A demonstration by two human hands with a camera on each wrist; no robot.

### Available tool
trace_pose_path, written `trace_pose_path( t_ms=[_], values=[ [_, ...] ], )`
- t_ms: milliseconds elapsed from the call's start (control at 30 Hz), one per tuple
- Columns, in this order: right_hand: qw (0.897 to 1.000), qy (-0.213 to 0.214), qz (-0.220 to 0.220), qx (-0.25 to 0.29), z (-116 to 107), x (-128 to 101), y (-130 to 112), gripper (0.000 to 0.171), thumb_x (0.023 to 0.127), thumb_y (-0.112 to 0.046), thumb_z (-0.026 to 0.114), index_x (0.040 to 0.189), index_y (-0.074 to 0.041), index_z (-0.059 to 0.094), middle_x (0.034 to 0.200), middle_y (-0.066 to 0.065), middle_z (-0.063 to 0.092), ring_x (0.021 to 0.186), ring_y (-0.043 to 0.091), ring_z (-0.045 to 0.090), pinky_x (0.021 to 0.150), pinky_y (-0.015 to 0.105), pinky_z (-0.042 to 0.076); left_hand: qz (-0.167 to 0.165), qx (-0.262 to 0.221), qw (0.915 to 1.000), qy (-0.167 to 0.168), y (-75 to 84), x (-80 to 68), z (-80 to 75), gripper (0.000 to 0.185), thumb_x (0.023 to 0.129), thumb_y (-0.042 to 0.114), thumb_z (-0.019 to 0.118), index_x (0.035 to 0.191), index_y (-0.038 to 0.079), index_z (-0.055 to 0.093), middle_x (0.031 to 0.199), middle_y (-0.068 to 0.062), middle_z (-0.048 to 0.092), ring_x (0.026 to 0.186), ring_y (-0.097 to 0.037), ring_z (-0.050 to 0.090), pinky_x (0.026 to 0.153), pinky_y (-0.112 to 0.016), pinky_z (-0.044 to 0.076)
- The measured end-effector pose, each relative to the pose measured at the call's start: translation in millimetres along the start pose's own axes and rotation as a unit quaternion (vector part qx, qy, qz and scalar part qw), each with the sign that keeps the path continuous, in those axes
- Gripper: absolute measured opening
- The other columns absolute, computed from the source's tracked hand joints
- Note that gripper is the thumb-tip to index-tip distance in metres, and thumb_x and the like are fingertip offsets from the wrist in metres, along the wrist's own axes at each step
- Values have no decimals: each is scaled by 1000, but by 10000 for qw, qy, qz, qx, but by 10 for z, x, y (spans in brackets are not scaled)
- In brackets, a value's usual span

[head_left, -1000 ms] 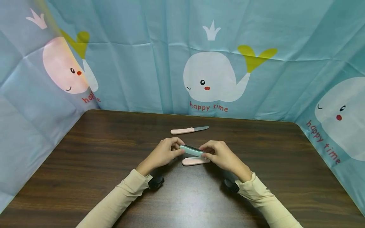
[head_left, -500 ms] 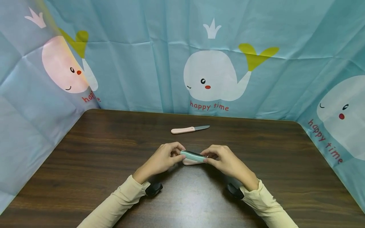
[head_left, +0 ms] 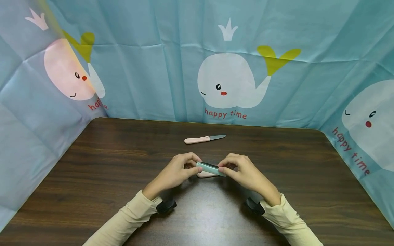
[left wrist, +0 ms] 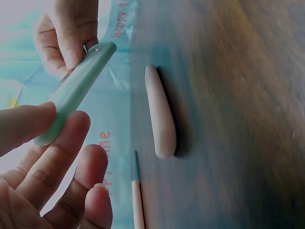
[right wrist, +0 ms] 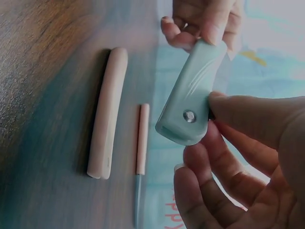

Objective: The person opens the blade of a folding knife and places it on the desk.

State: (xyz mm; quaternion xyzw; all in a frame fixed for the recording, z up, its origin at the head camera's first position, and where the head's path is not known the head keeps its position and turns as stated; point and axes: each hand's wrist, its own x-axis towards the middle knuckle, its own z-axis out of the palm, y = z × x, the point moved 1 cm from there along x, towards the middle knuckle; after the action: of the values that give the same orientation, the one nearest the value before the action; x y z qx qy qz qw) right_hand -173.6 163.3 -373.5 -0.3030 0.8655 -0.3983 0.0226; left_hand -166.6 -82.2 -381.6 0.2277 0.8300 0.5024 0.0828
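Observation:
Above the table, both hands hold a mint-green folding knife (head_left: 210, 168) with a dark upper edge. My left hand (head_left: 180, 171) pinches its left end between thumb and fingers. My right hand (head_left: 241, 171) pinches the dark edge near the other end, beside the silver pivot (right wrist: 189, 116) in the right wrist view. No blade stands out from the green handle (left wrist: 81, 95). Below it a pink folded knife (right wrist: 108, 114) lies on the table, partly covered in the head view. Farther back lies a pink-handled knife (head_left: 197, 140) with its grey blade extended to the right.
The dark wood table (head_left: 123, 150) reaches back to a blue curtain (head_left: 138, 78) printed with whales, which also runs along both sides. Black wrist cameras (head_left: 166, 205) sit at both cuffs.
The green knife has come down and slightly nearer the person, over the pink folded knife. The right thumb and fingers have shifted from the knife's right end to its dark upper edge.

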Motion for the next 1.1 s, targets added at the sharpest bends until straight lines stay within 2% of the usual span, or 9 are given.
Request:
trace_pose_path(
  t_ms=[167, 267, 400, 467, 567, 700, 767, 967, 1100],
  values=[
    [10000, 46, 27, 65, -1, -1, -44, 9, 91, -14, 71, 99, -9, 74, 86, -2, 68, 73, 3, 56, 67, 22, 51, 43, -143, 9996, 232, 30, -14, 28, 20, 94, 20, 68, 109, 6, 67, 90, -13, 74, 69, -9, 58, 63, -21, 46],
    [9998, 91, 136, 127, 1, -4, -84, 11, 91, -13, 71, 101, -10, 74, 88, -3, 69, 75, 3, 60, 69, 23, 53, 13, -310, 9984, 480, 42, -21, 45, 22, 95, 21, 68, 112, 7, 67, 92, -13, 74, 70, -18, 62, 62, -22, 47],
    [9992, 175, 250, 263, 13, -9, -125, 12, 91, -13, 71, 103, -12, 74, 91, -3, 71, 78, 4, 63, 72, 24, 55, -83, -614, 9959, 658, 52, -20, 58, 25, 95, 23, 68, 114, 7, 67, 97, -10, 75, 84, -26, 70, 69, -23, 50],
    [9989, 219, 243, 332, 28, -8, -130, 12, 91, -13, 71, 103, -11, 74, 93, -2, 72, 80, 4, 64, 72, 24, 55, -103, -691, 9951, 700, 57, -17, 61, 25, 95, 23, 68, 112, 6, 67, 98, -9, 76, 90, -24, 72, 72, -24, 51],
    [9986, 337, 179, 361, 53, -3, -133, 12, 91, -12, 72, 102, -9, 74, 93, 0, 73, 80, 3, 64, 72, 24, 55, -71, -679, 9952, 703, 67, -24, 61, 23, 95, 23, 68, 110, 6, 67, 97, -8, 76, 91, -23, 72, 74, -26, 51],
    [9981, 480, 148, 359, 72, -5, -152, 12, 91, -11, 72, 102, -8, 74, 93, 2, 73, 78, 3, 64, 70, 24, 55, -66, -681, 9953, 679, 85, -32, 64, 19, 95, 23, 67, 108, 9, 67, 95, -6, 76, 90, -28, 72, 73, -25, 49],
    [9978, 510, 195, 379, 76, -11, -166, 11, 91, -11, 72, 102, -8, 74, 94, 2, 74, 77, 3, 64, 69, 24, 55, -49, -679, 9956, 643, 89, -33, 68, 18, 95, 22, 67, 107, 9, 66, 93, -8, 76, 86, -28, 70, 70, -24, 48],
    [9973, 510, 276, 450, 79, -22, -203, 11, 91, -13, 71, 102, -10, 74, 97, 1, 74, 77, 4, 64, 70, 24, 55, -92, -615, 9969, 484, 100, -29, 87, 15, 95, 21, 68, 104, 10, 66, 91, -14, 75, 69, -16, 59, 60, -20, 42],
    [9975, 494, 224, 449, 81, -22, -224, 12, 92, -14, 71, 102, -10, 74, 97, 0, 73, 78, 4, 64, 71, 25, 55, -62, -580, 9975, 392, 115, -36, 101, 14, 94, 20, 68, 103, 8, 66, 90, -14, 75, 70, -21, 61, 59, -20, 42]
  ],
)
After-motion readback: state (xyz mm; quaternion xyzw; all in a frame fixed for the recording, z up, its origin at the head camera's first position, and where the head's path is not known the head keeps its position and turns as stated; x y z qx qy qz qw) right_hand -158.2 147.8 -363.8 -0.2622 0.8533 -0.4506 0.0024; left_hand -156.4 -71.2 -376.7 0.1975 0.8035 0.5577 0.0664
